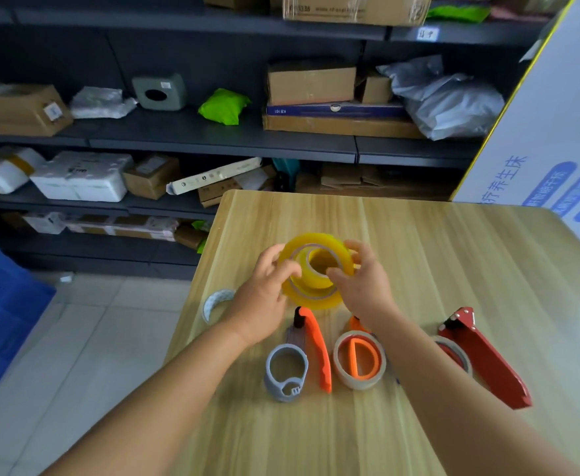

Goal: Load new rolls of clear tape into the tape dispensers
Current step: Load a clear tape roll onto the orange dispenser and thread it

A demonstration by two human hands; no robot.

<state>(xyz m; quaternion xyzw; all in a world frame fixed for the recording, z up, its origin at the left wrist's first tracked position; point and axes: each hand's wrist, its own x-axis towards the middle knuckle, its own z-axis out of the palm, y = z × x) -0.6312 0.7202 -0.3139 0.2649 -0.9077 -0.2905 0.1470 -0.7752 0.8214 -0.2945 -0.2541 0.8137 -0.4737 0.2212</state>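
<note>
Both hands pinch the top yellowish clear tape roll of a stack: left hand fingers curl on its left rim, right hand on its right. Lift it straight up so the lower roll stays put, then carry it near, to the empty orange-and-grey dispenser.

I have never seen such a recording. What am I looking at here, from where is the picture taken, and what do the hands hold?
No machine: a person's two bare hands, filmed by one camera worn on the head, looking forward and down. Left hand and right hand both grip the yellowish tape rolls above a wooden table. Nearer lie a grey dispenser, an orange dispenser, another orange one carrying a tape roll, and a red dispenser. Shelves with parcels stand behind.
</note>
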